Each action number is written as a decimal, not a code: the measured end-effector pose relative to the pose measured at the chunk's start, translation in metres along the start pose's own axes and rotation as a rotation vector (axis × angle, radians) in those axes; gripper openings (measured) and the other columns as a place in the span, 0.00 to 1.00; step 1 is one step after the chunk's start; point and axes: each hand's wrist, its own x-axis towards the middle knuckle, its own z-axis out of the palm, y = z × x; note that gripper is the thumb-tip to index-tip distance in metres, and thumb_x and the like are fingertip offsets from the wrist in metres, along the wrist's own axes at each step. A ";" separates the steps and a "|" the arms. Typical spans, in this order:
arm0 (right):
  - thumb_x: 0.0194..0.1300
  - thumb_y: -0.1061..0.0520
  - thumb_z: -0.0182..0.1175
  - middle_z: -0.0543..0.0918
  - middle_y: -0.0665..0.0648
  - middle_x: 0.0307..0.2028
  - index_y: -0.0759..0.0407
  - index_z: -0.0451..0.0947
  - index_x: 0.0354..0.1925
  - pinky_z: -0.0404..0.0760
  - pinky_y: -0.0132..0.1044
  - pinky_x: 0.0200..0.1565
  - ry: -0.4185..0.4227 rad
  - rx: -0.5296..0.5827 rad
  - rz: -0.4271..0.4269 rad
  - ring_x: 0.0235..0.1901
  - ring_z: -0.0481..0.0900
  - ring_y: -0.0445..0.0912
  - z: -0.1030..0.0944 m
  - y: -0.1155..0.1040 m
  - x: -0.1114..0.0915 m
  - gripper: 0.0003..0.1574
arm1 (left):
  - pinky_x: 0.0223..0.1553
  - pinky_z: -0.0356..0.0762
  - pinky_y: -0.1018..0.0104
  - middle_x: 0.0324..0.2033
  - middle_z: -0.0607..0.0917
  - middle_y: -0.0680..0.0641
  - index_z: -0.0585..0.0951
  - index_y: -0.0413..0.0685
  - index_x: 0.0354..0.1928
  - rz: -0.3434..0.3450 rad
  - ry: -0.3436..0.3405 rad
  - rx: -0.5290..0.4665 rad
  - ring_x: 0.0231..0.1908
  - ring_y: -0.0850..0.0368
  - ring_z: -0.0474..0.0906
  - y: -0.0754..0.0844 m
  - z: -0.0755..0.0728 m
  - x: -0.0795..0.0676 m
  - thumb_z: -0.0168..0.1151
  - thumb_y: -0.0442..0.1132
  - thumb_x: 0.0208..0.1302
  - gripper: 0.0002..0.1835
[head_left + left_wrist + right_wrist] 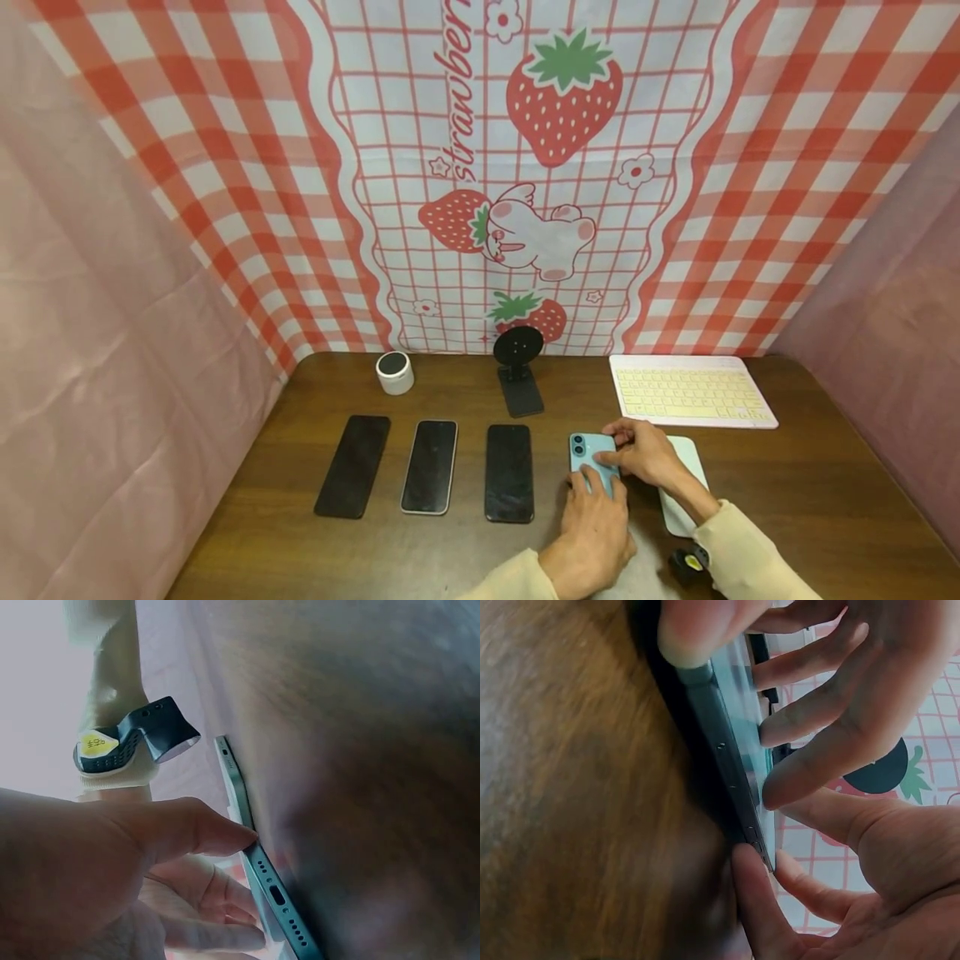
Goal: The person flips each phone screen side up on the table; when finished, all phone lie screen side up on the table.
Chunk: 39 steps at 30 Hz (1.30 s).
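Observation:
A light blue phone (581, 457) with two camera lenses lies back side up at the right of the phone row. My left hand (594, 525) grips its lower end, fingertips on the back; in the left wrist view the left thumb (217, 831) presses the edge beside the charging port. At the upper right corner, my right hand (647, 452) pinches the same phone. Its side buttons show in the right wrist view, where the phone edge (724, 754) stands slightly off the wooden surface. Both hands hide part of the phone's back.
Three dark-screened phones lie leftward: one black (352, 467), one pale-rimmed (430, 467), one black (509, 473). Behind stand a white round speaker (394, 372) and a black phone stand (519, 367). A yellow-keyed keyboard (692, 392) and a pale tablet (678, 510), partly under my right forearm, lie right.

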 end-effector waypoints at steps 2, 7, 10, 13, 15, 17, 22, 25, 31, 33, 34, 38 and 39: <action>0.54 0.59 0.79 0.85 0.62 0.36 0.68 0.82 0.48 0.84 0.36 0.27 -0.016 0.032 0.000 0.27 0.81 0.43 -0.001 -0.001 0.000 0.26 | 0.57 0.80 0.65 0.63 0.79 0.38 0.76 0.54 0.67 0.000 -0.025 -0.024 0.58 0.43 0.76 -0.001 -0.001 0.000 0.69 0.63 0.59 0.38; 0.57 0.62 0.77 0.83 0.62 0.36 0.71 0.80 0.51 0.86 0.38 0.26 -0.063 0.105 -0.004 0.29 0.81 0.45 -0.007 -0.001 -0.002 0.26 | 0.58 0.80 0.65 0.65 0.77 0.38 0.73 0.54 0.72 0.008 -0.083 -0.091 0.61 0.43 0.76 -0.004 -0.003 0.000 0.66 0.62 0.63 0.39; 0.59 0.63 0.76 0.82 0.61 0.36 0.72 0.79 0.53 0.86 0.38 0.27 -0.095 0.138 -0.007 0.29 0.81 0.45 -0.010 -0.001 -0.002 0.27 | 0.59 0.79 0.64 0.66 0.77 0.38 0.72 0.55 0.73 0.017 -0.087 -0.116 0.62 0.43 0.75 -0.005 -0.004 0.000 0.64 0.62 0.64 0.38; 0.61 0.63 0.74 0.82 0.59 0.34 0.72 0.78 0.55 0.86 0.37 0.28 -0.130 0.174 -0.012 0.28 0.81 0.45 -0.013 -0.001 -0.002 0.27 | 0.61 0.78 0.63 0.67 0.76 0.37 0.70 0.54 0.75 0.023 -0.102 -0.168 0.64 0.42 0.75 -0.008 -0.005 0.000 0.63 0.62 0.65 0.39; 0.64 0.63 0.71 0.82 0.58 0.33 0.72 0.77 0.57 0.86 0.36 0.28 -0.153 0.204 -0.016 0.28 0.81 0.44 -0.013 0.000 -0.002 0.26 | 0.60 0.80 0.62 0.67 0.76 0.35 0.69 0.53 0.76 0.021 -0.119 -0.236 0.65 0.40 0.75 -0.010 -0.006 -0.001 0.63 0.60 0.65 0.40; 0.67 0.62 0.69 0.82 0.58 0.32 0.73 0.76 0.58 0.86 0.36 0.29 -0.175 0.237 -0.020 0.27 0.81 0.43 -0.014 0.001 -0.002 0.26 | 0.57 0.82 0.62 0.69 0.75 0.33 0.67 0.53 0.77 0.009 -0.146 -0.327 0.65 0.37 0.75 -0.012 -0.008 -0.002 0.65 0.57 0.65 0.40; 0.71 0.62 0.65 0.82 0.57 0.33 0.75 0.73 0.61 0.87 0.35 0.31 -0.216 0.302 -0.014 0.28 0.81 0.41 -0.018 0.002 -0.003 0.26 | 0.47 0.87 0.60 0.69 0.75 0.33 0.66 0.53 0.78 -0.016 -0.168 -0.450 0.63 0.35 0.79 -0.016 -0.014 -0.004 0.68 0.53 0.63 0.42; 0.72 0.62 0.62 0.82 0.58 0.35 0.76 0.72 0.63 0.88 0.35 0.34 -0.233 0.331 -0.010 0.29 0.81 0.42 -0.022 0.002 -0.004 0.27 | 0.47 0.87 0.60 0.69 0.76 0.34 0.65 0.51 0.78 -0.006 -0.149 -0.477 0.60 0.38 0.81 -0.018 -0.016 -0.005 0.68 0.52 0.62 0.44; 0.76 0.61 0.56 0.82 0.62 0.43 0.78 0.69 0.67 0.89 0.36 0.39 -0.271 0.371 -0.020 0.34 0.85 0.43 -0.025 -0.001 -0.004 0.28 | 0.37 0.86 0.65 0.63 0.80 0.34 0.67 0.45 0.77 0.028 -0.061 -0.536 0.46 0.45 0.88 -0.029 -0.013 -0.007 0.70 0.50 0.56 0.46; 0.76 0.61 0.55 0.82 0.63 0.44 0.79 0.68 0.67 0.89 0.36 0.39 -0.270 0.384 -0.020 0.34 0.86 0.43 -0.026 -0.002 -0.004 0.29 | 0.33 0.85 0.66 0.61 0.81 0.36 0.67 0.45 0.76 0.040 -0.039 -0.562 0.41 0.47 0.89 -0.031 -0.012 -0.006 0.71 0.49 0.54 0.47; 0.76 0.62 0.54 0.82 0.63 0.44 0.79 0.68 0.67 0.89 0.36 0.39 -0.268 0.388 -0.019 0.34 0.86 0.42 -0.027 -0.002 -0.005 0.29 | 0.33 0.84 0.67 0.60 0.81 0.36 0.67 0.46 0.76 0.042 -0.035 -0.574 0.41 0.48 0.89 -0.032 -0.012 -0.005 0.71 0.50 0.54 0.47; 0.76 0.63 0.52 0.82 0.65 0.47 0.80 0.66 0.68 0.89 0.36 0.39 -0.272 0.420 -0.015 0.34 0.87 0.41 -0.027 -0.002 -0.006 0.29 | 0.38 0.83 0.65 0.61 0.81 0.40 0.65 0.51 0.78 0.020 -0.059 -0.640 0.43 0.48 0.86 -0.034 -0.013 -0.004 0.71 0.52 0.54 0.49; 0.76 0.62 0.51 0.82 0.65 0.48 0.81 0.65 0.68 0.89 0.36 0.40 -0.277 0.429 -0.018 0.34 0.87 0.41 -0.026 -0.002 -0.006 0.30 | 0.39 0.83 0.64 0.62 0.81 0.41 0.65 0.52 0.78 0.012 -0.063 -0.663 0.44 0.47 0.85 -0.036 -0.014 -0.004 0.71 0.52 0.54 0.49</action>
